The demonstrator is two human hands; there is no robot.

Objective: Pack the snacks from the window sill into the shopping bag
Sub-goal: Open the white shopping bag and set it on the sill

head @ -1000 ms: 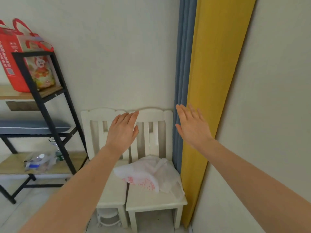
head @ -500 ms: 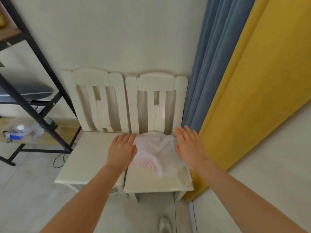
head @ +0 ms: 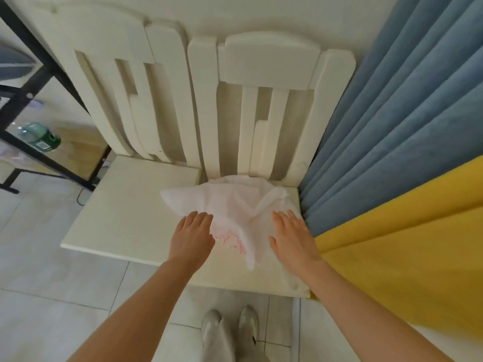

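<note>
Down on the right chair (head: 235, 279), a thin white bag (head: 230, 205) lies crumpled on the seat, toward the backrest. Its 9 o'clock corner spills over the seam onto the left chair (head: 125, 210), which stands touching the right one. A red print (head: 231, 239) shows on the bag's near part, between the two hands, and a twisted handle (head: 271, 199) runs up toward 1 o'clock.

The left hand (head: 192, 236) is at the bag's 7 o'clock edge, palm down, fingers straight and close together, holding nothing. Its fingertips reach the plastic, though whether they press on it or hover just above I cannot tell. The right hand (head: 292, 241) is at the bag's 4 o'clock side, also palm down with straight, slightly spread fingers, gripping nothing. It lies over the bag's right part, and contact there is just as unclear. Both bare forearms come in from the bottom of the view, at 7 and 5 o'clock.

Both chairs stand with their slatted backs against a pale wall (head: 261, 11). A blue curtain (head: 405, 113) hangs at 3 o'clock of the right chair, touching its seat edge, and a yellow curtain (head: 405, 257) lies beside it toward 4 o'clock. At 9 o'clock of the left chair stands a black rack (head: 49, 71), and a green-capped bottle (head: 39, 135) lies on its low wooden shelf. Pale shoes (head: 248, 320) show at 6 o'clock, on the tiled floor (head: 52, 296) just before the right chair.
</note>
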